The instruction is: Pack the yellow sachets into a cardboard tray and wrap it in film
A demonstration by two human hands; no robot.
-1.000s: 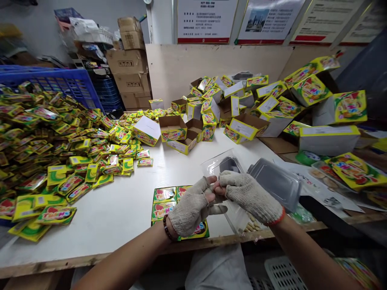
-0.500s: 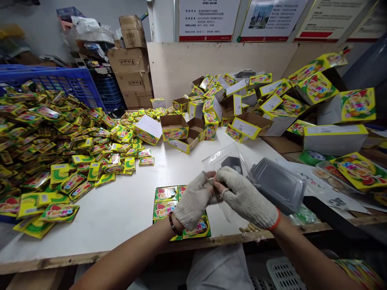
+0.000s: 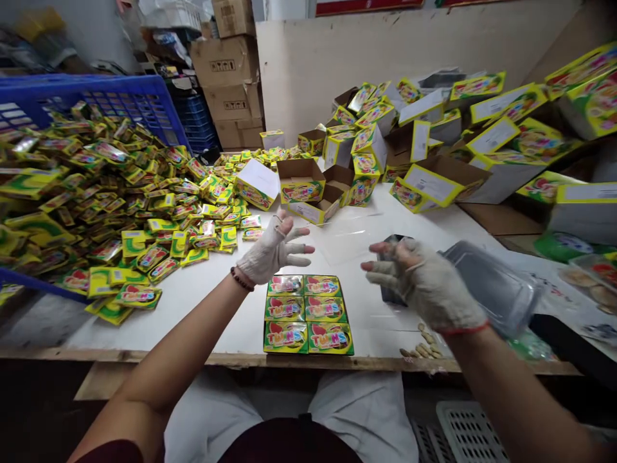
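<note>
My left hand in a fingerless knit glove hovers with fingers spread above the white table. My right hand, gloved the same way, is a hand's width away with fingers stretched toward the left, holding nothing. Between and beyond them a clear plastic bag lies flat on the table. Just in front of my hands sits a neat block of six yellow-green candy packets near the table's front edge. A grey plastic tray rests right behind my right hand.
A big heap of loose packets covers the left side, backed by a blue crate. Open yellow cartons pile up at the back and right. Brown boxes stand at the rear. Small tan pieces lie by the front edge.
My hands were pinched together on the clear bag; now they have parted and opened, and the bag lies on the table. The view has tipped downward.
</note>
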